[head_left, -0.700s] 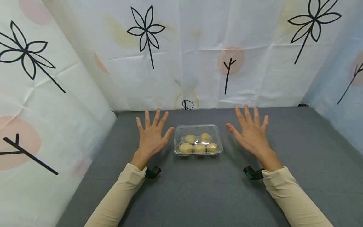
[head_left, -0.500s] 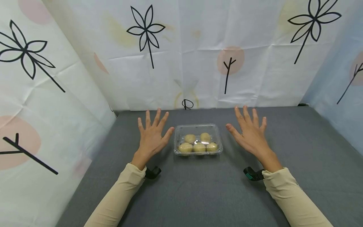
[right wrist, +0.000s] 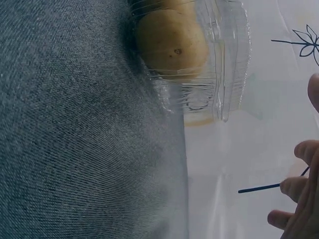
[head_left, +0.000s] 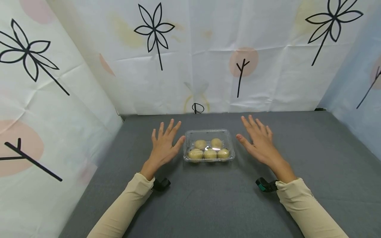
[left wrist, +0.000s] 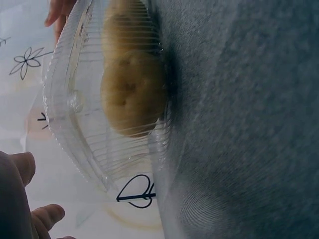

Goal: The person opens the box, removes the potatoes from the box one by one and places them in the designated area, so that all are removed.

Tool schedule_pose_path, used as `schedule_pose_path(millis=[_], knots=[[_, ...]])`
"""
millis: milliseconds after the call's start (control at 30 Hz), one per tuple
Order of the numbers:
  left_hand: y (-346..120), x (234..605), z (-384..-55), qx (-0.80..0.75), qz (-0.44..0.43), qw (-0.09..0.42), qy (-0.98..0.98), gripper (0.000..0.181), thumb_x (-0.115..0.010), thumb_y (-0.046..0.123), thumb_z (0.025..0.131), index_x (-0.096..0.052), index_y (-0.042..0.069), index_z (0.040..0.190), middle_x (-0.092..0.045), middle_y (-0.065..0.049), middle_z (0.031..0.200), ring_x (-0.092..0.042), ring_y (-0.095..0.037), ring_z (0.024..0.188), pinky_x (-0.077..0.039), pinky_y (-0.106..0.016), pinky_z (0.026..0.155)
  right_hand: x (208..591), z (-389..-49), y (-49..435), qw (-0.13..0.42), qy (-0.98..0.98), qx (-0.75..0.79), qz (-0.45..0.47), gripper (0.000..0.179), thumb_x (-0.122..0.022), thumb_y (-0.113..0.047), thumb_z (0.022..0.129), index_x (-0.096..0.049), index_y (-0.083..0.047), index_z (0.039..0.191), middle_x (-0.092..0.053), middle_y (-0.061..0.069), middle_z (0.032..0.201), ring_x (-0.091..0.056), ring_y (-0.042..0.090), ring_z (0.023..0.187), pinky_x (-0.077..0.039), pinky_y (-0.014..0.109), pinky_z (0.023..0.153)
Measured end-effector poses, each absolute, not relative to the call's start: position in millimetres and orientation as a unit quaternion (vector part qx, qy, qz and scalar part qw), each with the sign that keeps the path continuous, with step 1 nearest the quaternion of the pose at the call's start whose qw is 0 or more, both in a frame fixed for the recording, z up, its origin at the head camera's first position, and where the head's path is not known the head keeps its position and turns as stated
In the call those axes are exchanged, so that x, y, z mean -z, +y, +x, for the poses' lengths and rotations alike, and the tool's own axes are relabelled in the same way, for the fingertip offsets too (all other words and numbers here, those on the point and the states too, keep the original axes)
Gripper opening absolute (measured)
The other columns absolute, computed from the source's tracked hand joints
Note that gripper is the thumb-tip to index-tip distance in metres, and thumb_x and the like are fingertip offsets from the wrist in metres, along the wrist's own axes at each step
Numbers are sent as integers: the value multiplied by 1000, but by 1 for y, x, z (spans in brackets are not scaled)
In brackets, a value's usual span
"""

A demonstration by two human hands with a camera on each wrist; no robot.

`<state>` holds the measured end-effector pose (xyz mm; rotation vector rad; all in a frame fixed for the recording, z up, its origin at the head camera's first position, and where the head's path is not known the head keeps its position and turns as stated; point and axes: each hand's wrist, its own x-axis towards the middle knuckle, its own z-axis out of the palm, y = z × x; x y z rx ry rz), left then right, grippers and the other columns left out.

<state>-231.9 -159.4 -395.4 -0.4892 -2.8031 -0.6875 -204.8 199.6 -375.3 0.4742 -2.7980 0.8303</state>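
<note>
Clear plastic box (head_left: 207,135) sits flat on the grey surface (head_left: 208,208), between the two hands, long side facing the person. Lid looks closed. Five pale, round potatoes (head_left: 210,154) show inside: three in the front row, two behind.

Handling, judged by eye: box itself probably light, thin and flexible, with ribbed walls that would likely dent under a hard squeeze. Potatoes are firm and likely make up most of the weight; they may roll or shift if it tips. Smooth plastic could be slippery. Best hold is probably both short ends at once, low down near the rim, fingers spread along the sides, even light pressure, kept level. Gripping only the lid looks risky, as it might pop off.

Left hand (head_left: 163,145): nothing held, fingers spread wide, thumb pointing toward the box's left end and just beside it; left wrist view shows a gap. Right hand (head_left: 259,142): nothing held, fingers extended, less fanned, thumb out toward the right end, apart from the box, gap larger than on the left.

Both forearms reach forward and angle inward, roughly mirrored, backs of hands up toward the head camera. Hands appear raised off the surface; exact height can't be told.
</note>
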Motion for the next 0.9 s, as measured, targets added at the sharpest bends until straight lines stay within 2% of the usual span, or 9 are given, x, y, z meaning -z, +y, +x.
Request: schedule_pose_path(millis=[167,333,500,633,733,900], knots=[[-158,402,-231,263,-179,96,-943,65,-39,57,105,-24,32,163,-10,-3,173,0,-41,159,8,-70,119,379,-203,197,74,-944,-258,191,74,-44,-52,107,-13,-21,166,-8,14,172,-7,46,157,1,73,118],[-156,409,-229,292,-193,78,-934,66,-40,58,104,-24,32,163,-13,0,173,-5,-40,159,7,-69,120,386,-201,192,58,-943,-252,210,74,-47,-49,106,-15,-19,166,-18,18,170,-11,47,155,-1,72,118],[-153,415,-226,313,-212,77,-923,64,-41,56,104,-29,31,162,-29,-5,169,-18,-44,156,1,-71,119,394,-199,189,44,-939,-261,220,74,-50,-47,106,-17,-18,165,-26,20,167,-14,47,154,-4,70,118],[-150,419,-224,331,-220,84,-914,62,-43,53,105,-33,28,161,-37,-8,165,-22,-45,154,-1,-72,118,400,-198,187,41,-936,-263,229,75,-51,-47,105,-17,-18,165,-26,20,167,-16,47,154,-6,69,117],[-147,422,-223,341,-220,80,-911,63,-43,53,104,-32,28,161,-37,-4,165,-23,-45,154,-3,-72,118,403,-198,185,39,-934,-263,238,76,-52,-48,105,-17,-20,165,-26,20,167,-18,46,153,-7,69,117],[-144,429,-220,363,-212,73,-904,66,-43,53,104,-24,30,163,-33,1,167,-29,-36,153,-8,-70,118,409,-197,182,36,-929,-262,260,82,-57,-50,102,-16,-20,166,-24,19,168,-21,44,152,-9,70,117]])
